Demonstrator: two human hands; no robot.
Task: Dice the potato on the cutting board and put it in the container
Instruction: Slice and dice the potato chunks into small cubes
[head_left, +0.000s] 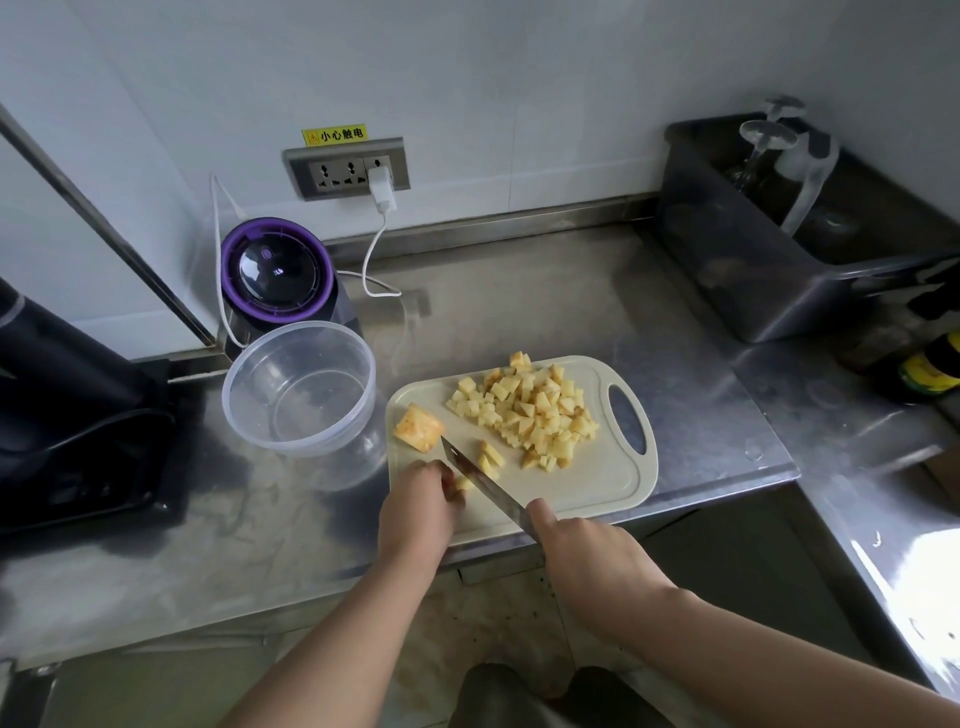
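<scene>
Potato dice (524, 410) lie heaped on the board (587, 483), which sits at the worktop's (519, 291) front edge; an uncut chunk (418, 428) waits at the board's left edge. Left grip (415, 512) curls on a small piece to steady it, while right grip (587, 561) holds the knife (485, 486) angled across it. Container (298, 389) stands empty just left of the board, a short, unblocked scrape away.

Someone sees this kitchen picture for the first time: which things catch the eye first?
First the pile of yellow potato cubes on the far part of the pale cutting board. Then the knife in the right hand, its blade beside the left hand, which steadies a small potato piece. The clear container left of the board is empty.
</scene>
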